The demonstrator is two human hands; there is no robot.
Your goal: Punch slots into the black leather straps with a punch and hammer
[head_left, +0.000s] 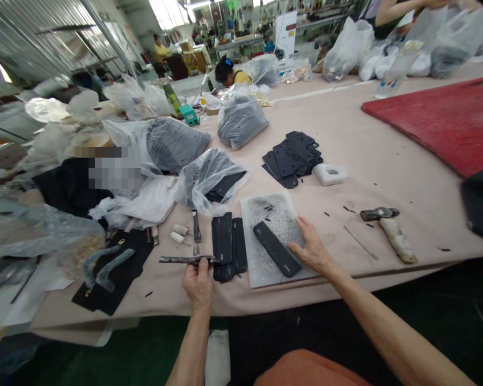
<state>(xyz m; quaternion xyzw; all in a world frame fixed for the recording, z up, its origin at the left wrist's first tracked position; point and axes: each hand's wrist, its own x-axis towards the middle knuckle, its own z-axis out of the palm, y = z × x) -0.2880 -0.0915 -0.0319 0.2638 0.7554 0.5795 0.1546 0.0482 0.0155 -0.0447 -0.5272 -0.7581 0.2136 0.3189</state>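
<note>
My left hand [199, 287] grips a dark metal punch [177, 260], held sideways at the near edge of the table. Just right of it lie stacked black strips [223, 241] with small slots near their ends. My right hand [312, 246] has its fingers stretched apart and rests at the right side of a pale board [261, 268]. A black slotted piece [277, 249] lies slanted on that board, close to my right thumb; I cannot tell whether they touch. Small black scraps [269, 209] are scattered on the board's marked surface.
A hammer [390, 233] and a thin metal rod [361, 243] lie to the right. Behind the board are a pile of black pieces [292, 155] and a white block [330, 174]. Plastic bags [241, 120] crowd the left and back. A red sheet [438, 115] covers the far right.
</note>
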